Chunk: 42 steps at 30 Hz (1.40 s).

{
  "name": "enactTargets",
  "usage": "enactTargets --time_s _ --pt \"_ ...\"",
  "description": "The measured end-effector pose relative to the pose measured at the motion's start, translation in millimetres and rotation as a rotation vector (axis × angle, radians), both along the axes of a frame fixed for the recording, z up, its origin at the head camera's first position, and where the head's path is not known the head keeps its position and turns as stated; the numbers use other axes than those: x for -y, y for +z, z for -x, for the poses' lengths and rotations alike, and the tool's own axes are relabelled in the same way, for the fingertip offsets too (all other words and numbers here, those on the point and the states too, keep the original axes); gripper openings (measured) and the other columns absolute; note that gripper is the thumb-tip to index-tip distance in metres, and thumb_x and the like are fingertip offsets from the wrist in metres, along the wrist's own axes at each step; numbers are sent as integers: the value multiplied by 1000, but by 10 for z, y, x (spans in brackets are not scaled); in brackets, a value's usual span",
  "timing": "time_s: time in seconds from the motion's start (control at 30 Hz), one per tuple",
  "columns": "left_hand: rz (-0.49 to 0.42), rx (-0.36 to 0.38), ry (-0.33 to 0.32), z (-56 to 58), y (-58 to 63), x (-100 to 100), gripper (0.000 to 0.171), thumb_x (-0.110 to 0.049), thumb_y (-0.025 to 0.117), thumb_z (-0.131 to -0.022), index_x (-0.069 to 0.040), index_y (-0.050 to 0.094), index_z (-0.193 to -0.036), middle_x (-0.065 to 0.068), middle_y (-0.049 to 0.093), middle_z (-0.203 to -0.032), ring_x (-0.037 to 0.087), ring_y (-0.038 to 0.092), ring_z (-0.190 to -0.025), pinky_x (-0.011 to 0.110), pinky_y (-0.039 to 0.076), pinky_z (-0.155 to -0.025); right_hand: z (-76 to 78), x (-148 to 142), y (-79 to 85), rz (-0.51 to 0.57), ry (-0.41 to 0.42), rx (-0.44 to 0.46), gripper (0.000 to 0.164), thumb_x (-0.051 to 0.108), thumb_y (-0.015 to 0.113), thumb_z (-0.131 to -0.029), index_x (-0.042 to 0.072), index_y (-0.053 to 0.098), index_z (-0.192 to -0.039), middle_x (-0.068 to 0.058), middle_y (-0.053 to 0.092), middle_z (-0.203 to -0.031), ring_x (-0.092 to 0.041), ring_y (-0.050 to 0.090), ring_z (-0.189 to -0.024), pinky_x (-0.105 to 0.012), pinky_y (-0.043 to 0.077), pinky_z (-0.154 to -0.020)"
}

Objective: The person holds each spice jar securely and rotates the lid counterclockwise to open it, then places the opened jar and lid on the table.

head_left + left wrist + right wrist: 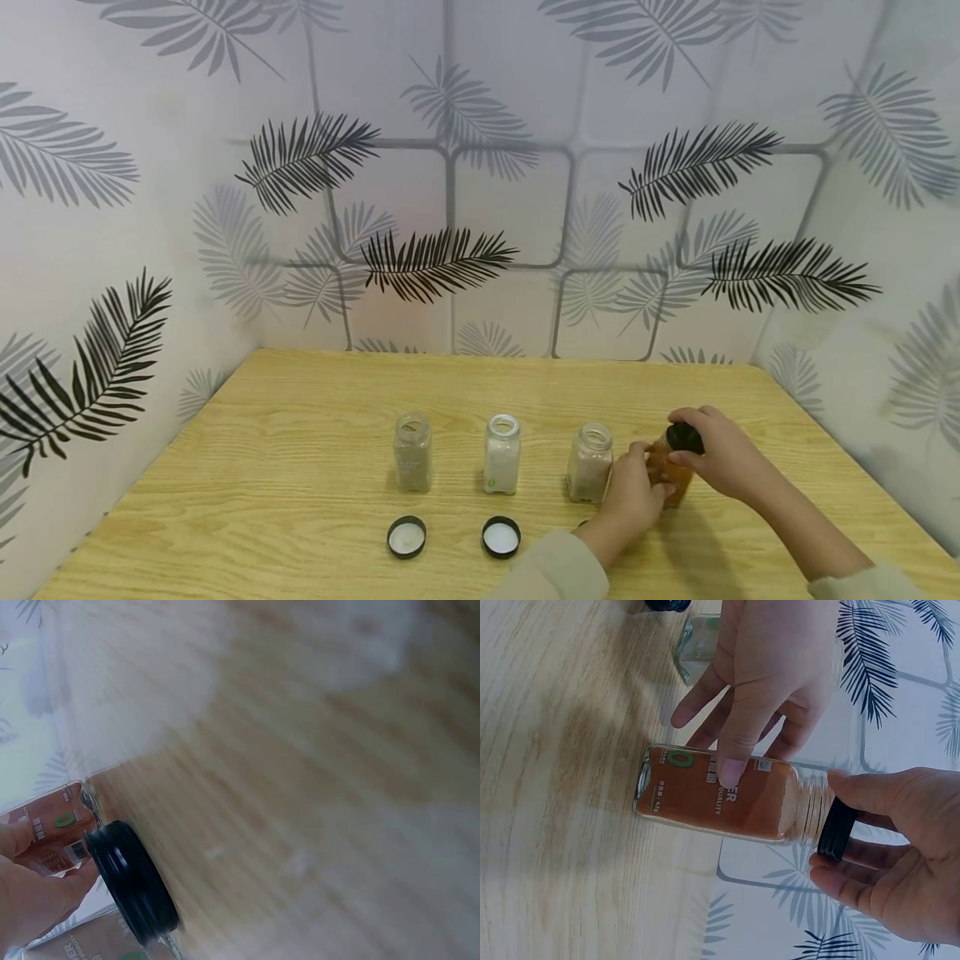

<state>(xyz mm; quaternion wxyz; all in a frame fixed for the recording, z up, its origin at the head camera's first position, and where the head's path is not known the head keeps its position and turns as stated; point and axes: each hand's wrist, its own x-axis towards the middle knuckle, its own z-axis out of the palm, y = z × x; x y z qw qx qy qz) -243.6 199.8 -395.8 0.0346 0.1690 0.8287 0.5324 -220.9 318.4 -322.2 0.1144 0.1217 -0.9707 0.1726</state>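
At the right of the head view, a glass spice jar (678, 482) of orange-brown powder stands on the table. My left hand (628, 498) grips its body; in the right wrist view, the thumb lies across the label and the other fingers are on the far side. My right hand (722, 457) pinches the jar's black lid (837, 829) between thumb and fingers, at the mouth of the jar. Glass threads show on the neck (810, 806) below the lid. Just left of my left hand is an uncapped jar (590, 468) of greyish-beige powder.
Further left stand two more uncapped jars, one with white contents (502, 462) and one with greyish powder (412, 458). Before them lie two upturned black lids, a left one (407, 537) and a middle one (501, 538). Another black lid (131, 881) lies near my left wrist. A leaf-patterned wall (510, 208) borders the table.
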Motion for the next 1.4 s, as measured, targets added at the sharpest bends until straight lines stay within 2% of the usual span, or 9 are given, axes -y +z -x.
enactTargets --time_s 0.27,0.47,0.63,0.8,0.97,1.17,1.4 --pt "3 7 -6 -9 13 5 46 -12 70 -82 -7 51 -123 7 62 -114 11 61 -102 20 51 -81 -57 -96 -33 39 -38 -40 45 14 75 -76 -10 56 -109 -25 60 -101 -33 58 -86 -41 51 -66" --pt "21 -4 -1 -21 24 13 46 -12 71 -82 -7 51 -123 7 62 -113 11 61 -103 21 51 -83 -146 -135 -63 74 -76 -81 46 20 76 -76 -6 57 -109 -20 63 -101 -23 58 -78 -31 48 -61" --pt "41 5 16 -34 49 11 47 -13 71 -81 -8 52 -123 6 62 -113 13 61 -104 23 51 -85 -237 -159 -88 101 -117 -91 47 23 76 -75 -3 58 -109 -17 64 -99 -21 58 -77 -23 45 -56" --pt "39 3 26 -41 59 9 46 -13 72 -81 -8 52 -123 8 62 -113 15 60 -105 25 50 -87 -316 -196 -149 142 -152 -40 47 28 77 -74 -1 59 -107 -12 65 -94 -13 59 -73 -20 46 -54" --pt "39 7 28 -36 50 9 47 -14 71 -81 -7 52 -123 8 63 -115 15 60 -107 26 50 -89 -387 -223 -232 202 -193 59 47 30 78 -73 -1 58 -102 -5 65 -86 -3 57 -65 -19 49 -55" --pt "55 19 14 -29 49 7 48 -18 70 -83 -5 50 -125 10 62 -117 18 59 -109 29 51 -89 -438 -242 -339 284 -176 170 46 27 77 -74 -3 54 -100 -8 65 -88 -8 64 -72 -23 54 -61" --pt "66 7 20 -21 52 6 46 -18 69 -84 -5 51 -124 11 63 -115 17 60 -108 28 51 -89 -440 -258 -465 435 -128 263 47 22 77 -75 -6 50 -101 -13 62 -96 -13 68 -84 -24 56 -65"
